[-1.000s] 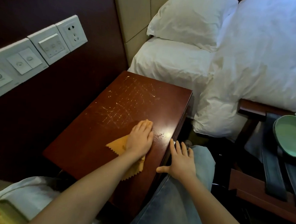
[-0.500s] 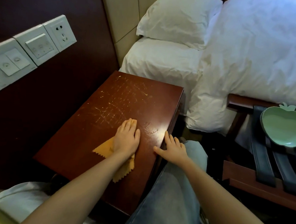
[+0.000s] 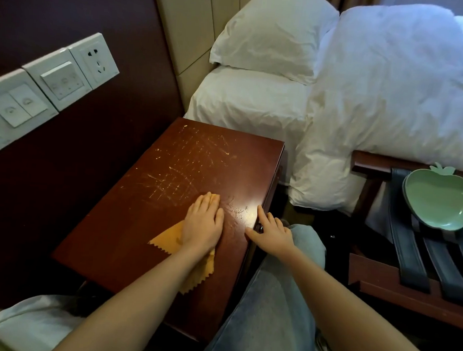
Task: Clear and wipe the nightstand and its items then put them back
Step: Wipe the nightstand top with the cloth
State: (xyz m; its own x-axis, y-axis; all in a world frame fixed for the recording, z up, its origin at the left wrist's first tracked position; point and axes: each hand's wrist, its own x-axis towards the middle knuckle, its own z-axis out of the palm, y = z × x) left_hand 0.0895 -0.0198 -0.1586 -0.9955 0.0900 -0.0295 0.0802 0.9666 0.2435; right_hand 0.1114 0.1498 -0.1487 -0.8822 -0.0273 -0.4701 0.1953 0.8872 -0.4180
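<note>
1. the bed (image 3: 392,90) fills the far right, with a white duvet bunched over its edge and a white pillow (image 3: 271,34) at its head, against the wall.
2. the dark wall panel (image 3: 49,164) runs along my left, carrying a row of white switch plates (image 3: 54,80) and a socket.
3. the nightstand (image 3: 198,173) stands between that panel and the bed, its dark red-brown top bare except for my cloth and hand, and marked with many pale scratches across the middle.
4. a wooden luggage rack (image 3: 407,294) with dark straps stands to my right, just below the hanging duvet, well apart from the nightstand.
5. my knee in blue jeans (image 3: 271,300) comes up beside the nightstand's right edge.
6. a green apple-shaped dish (image 3: 440,201) rests on the rack's straps, open side up.
7. the orange cloth (image 3: 172,239) with zigzag edges lies flat on the near part of the nightstand top, partly under my palm and forearm.
8. my left hand (image 3: 203,222) presses flat on the cloth, palm down, fingers straight and held together, their tips reaching past the cloth onto bare wood.
9. my right hand (image 3: 270,232) rests at the nightstand's right edge, fingers loosely spread and holding nothing, thumb lying on the top.
</note>
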